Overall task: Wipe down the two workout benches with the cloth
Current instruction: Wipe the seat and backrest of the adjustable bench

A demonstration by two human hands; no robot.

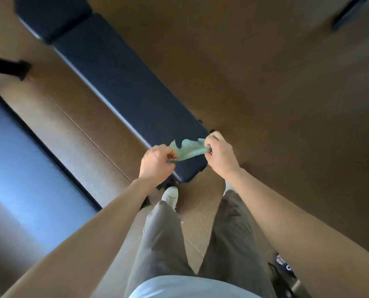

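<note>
A brown carpeted floor (276, 93) fills most of the view, with faint seams running diagonally across it. The nearer bench (123, 82), padded in dark navy, stretches from the upper left down to the centre, its seat pad and longer back pad meeting at a narrow gap; its near end sits just in front of the person's feet, with black frame parts showing under that end. A second bench (24, 168), its blue pad lit with glare, lies along the left edge, roughly parallel to the first and separated from it by a strip of carpet. A black bar (7, 66) with a capped end juts in from the left edge between the two pads, and another dark object, too blurred to identify, sits in the top right corner. The person stands in grey trousers (164, 237) with one white shoe (170, 195) visible just beside the bench's frame. Both bare forearms reach forward over the bench's near end. The left hand (156, 163) and the right hand (219, 152) each pinch one end of a pale green cloth (188, 150), fingers curled closed on the fabric, which is stretched between them above the pad's corner, its upper edge ruffled and loose.
</note>
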